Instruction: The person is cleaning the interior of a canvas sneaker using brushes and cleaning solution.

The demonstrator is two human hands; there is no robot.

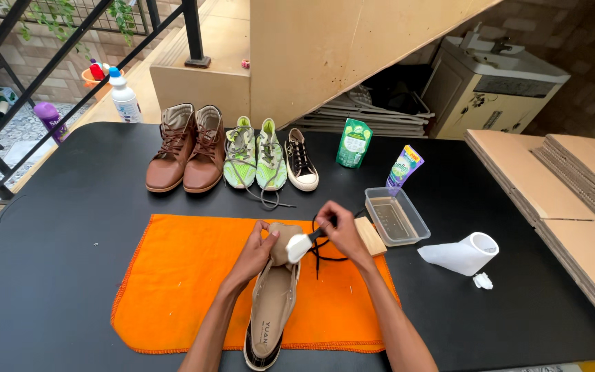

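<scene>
Two hands work over an orange cloth (187, 289) on the black counter (56, 227). Left hand (257, 249) grasps the toe of a beige sneaker (273, 303), which lies sole-up on the cloth, heel toward the person. Right hand (341, 233) is clenched on a white brush (302, 246), its head touching the sneaker's toe. Black lace (319, 259) trails beside the sneaker. Behind the cloth: brown boots (186, 148), green sneakers (255, 153), one black sneaker (300, 160). Clear tub (397, 216) and paper roll (464, 253) sit to the right.
</scene>
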